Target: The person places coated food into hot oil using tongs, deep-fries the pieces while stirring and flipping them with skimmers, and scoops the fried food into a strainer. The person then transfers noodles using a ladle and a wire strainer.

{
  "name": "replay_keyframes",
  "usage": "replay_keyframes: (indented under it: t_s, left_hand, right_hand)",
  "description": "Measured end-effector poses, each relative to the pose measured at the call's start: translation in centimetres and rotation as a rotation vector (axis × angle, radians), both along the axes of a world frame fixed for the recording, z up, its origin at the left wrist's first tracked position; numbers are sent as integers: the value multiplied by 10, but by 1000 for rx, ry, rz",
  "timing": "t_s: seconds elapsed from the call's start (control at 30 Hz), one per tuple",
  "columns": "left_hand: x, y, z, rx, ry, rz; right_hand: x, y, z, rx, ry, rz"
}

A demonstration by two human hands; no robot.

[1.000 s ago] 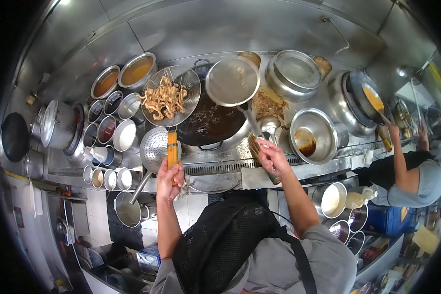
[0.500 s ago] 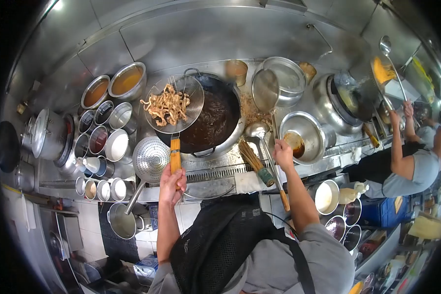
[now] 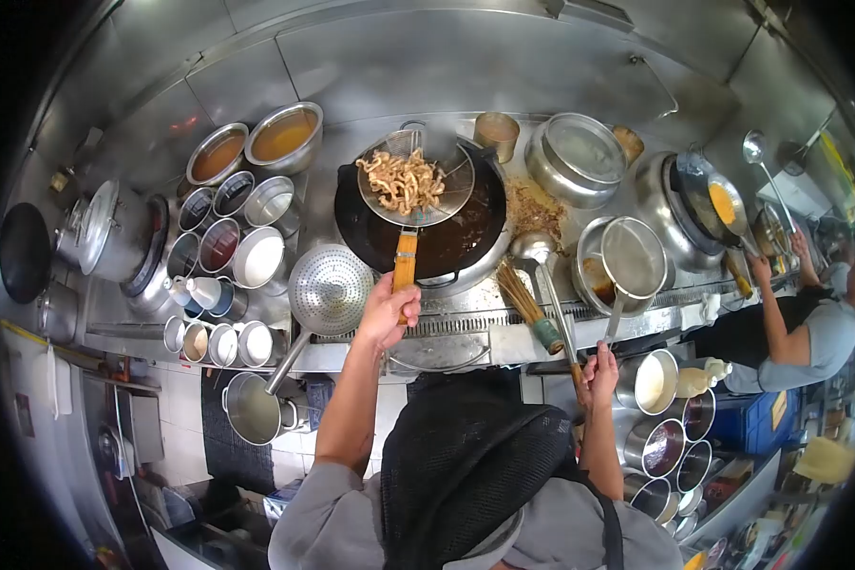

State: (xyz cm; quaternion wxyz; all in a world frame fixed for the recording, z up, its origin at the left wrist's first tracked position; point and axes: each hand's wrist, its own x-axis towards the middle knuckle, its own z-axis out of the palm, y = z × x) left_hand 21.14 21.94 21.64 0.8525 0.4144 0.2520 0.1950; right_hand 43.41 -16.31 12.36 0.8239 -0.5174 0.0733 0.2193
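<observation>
My left hand (image 3: 386, 315) is closed around the wooden handle of a wire strainer (image 3: 458, 198). Brown fried strips (image 3: 401, 180) are heaped in its mesh, above a black wok (image 3: 356, 233) containing dark oil (image 3: 480, 217). To the right, my right hand (image 3: 599, 376) grips the handle of a fine-mesh skimmer (image 3: 635, 256). That skimmer's round head is over a steel bowl (image 3: 587, 256) with brown liquid in it, and hides much of the bowl. Between my hands lie a ladle (image 3: 534, 247) and a bamboo brush (image 3: 524, 302).
A perforated scoop (image 3: 331, 290) rests left of the wok, its handle jutting over the counter edge. Further left stand several seasoning pots (image 3: 258, 256). A lidded steel pot (image 3: 575, 161) stands behind the bowl. At far right a co-worker (image 3: 807, 328) handles another wok (image 3: 698, 195).
My left hand has carried the loaded strainer rightward over the wok. My right hand has drawn back toward me, bringing the skimmer's head from beside the wok to over the steel bowl.
</observation>
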Motion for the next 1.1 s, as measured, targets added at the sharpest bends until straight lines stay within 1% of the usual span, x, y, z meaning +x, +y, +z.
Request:
replay_keyframes:
  t_s: [0.03,0.1,0.13,0.17,0.23,0.27,0.3,0.33,0.37,0.4,0.43,0.47,0.5,0.53,0.57,0.6,0.63,0.67,0.7,0.73,0.77,0.83,0.87,0.9,0.93,1.0,1.03,1.1]
  left_hand:
    - [-3,-1,1,0,6,0]
    - [-11,-7,5,-7,-17,-21]
    - [-13,-11,9,-5,-13,-29]
    - [-12,-16,14,14,-2,-22]
    - [-7,-28,19,42,1,-35]
    - [-4,-36,21,63,6,-24]
    - [1,-44,23,87,9,-23]
    - [7,-54,25,89,-4,-12]
    - [12,-65,29,101,-13,-69]
    - [19,-75,35,94,-31,-42]
    - [30,-86,42,84,-55,-17]
    - [41,-98,48,95,-68,-86]
    - [48,-109,53,136,-58,-65]
    - [56,-115,56,176,-45,-34]
    - [67,-124,56,185,-44,-83]
    - [73,-135,55,250,-59,-68]
    - [75,-143,54,309,-72,-50]
    - [72,-144,57,342,-70,-146]
    - [64,-140,64,342,-69,-189]
    - [53,-130,71,391,9,-428]
    - [41,-117,69,441,81,-678]
    - [21,-81,41,452,154,-947]
    - [15,-76,39,399,215,-939]
    - [11,-71,37,352,284,-942]
    - [8,-64,22,357,279,-1087]
    - [10,-52,-9,430,308,-1036]
    - [16,-51,-20,437,294,-1140]
    - [24,-53,-35,388,224,-1324]
  right_hand:
    - [1,-1,-6,0,6,0]
    - [6,-8,-15,-171,-64,62]
    - [17,-21,-11,-366,20,183]
    - [18,-26,-14,-362,24,172]
    - [28,-27,-9,-1551,-1113,-37]
    - [15,-2,53,-1402,-828,58]
    - [24,8,56,-1322,-1094,-53]
    - [24,33,67,-1242,-1011,14]
    - [16,61,94,-1023,-989,200]
    - [14,89,95,-857,-683,535]
    - [6,118,81,-413,-505,683]
    - [-11,135,120,-224,-299,921]
    - [-23,158,128,-111,-104,992]
    - [-28,173,140,193,17,1155]
    - [-29,185,138,290,26,1177]
    - [-32,178,167,166,-28,1087]
    - [-27,172,161,176,-20,1044]
    - [-25,170,151,192,-56,1020]
    - [-21,167,141,205,-100,995]
    - [-31,167,142,339,-24,762]
    - [-26,145,141,370,66,785]
    - [-23,108,133,334,27,720]
    - [-25,90,124,316,-12,662]
    - [-36,66,129,212,-16,617]
    - [-50,47,120,221,4,579]
    - [-91,5,104,281,38,501]
    - [-115,-14,97,337,53,455]
    - [-172,-53,101,286,38,334]
